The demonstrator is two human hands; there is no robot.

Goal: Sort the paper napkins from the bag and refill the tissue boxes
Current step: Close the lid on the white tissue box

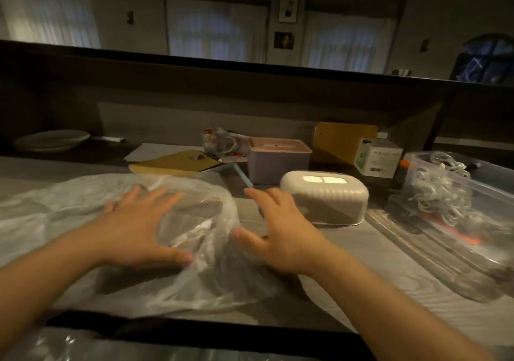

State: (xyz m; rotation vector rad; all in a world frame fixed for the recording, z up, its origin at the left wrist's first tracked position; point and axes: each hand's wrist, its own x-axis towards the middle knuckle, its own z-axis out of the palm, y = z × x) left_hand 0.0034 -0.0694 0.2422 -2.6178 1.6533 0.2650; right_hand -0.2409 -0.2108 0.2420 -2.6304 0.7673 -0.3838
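A large clear plastic bag [83, 207] lies crumpled on the grey counter, with pale folded napkins dimly visible inside. My left hand [139, 227] rests flat on top of the bag, fingers spread. My right hand [281, 232] hovers open beside the bag's right edge, fingers apart, holding nothing. Just right of it stands a white ribbed tissue box [331, 202] with an oval slot on top. Behind that sits a pale purple tissue box [278, 163] with a pink lid.
A clear plastic tub [472, 193] of white cords stands at the right. A small white carton [378, 160], brown envelopes [172, 163], papers and a plate [52, 139] lie along the back under a dark shelf. The counter's front edge [194, 330] is close to me.
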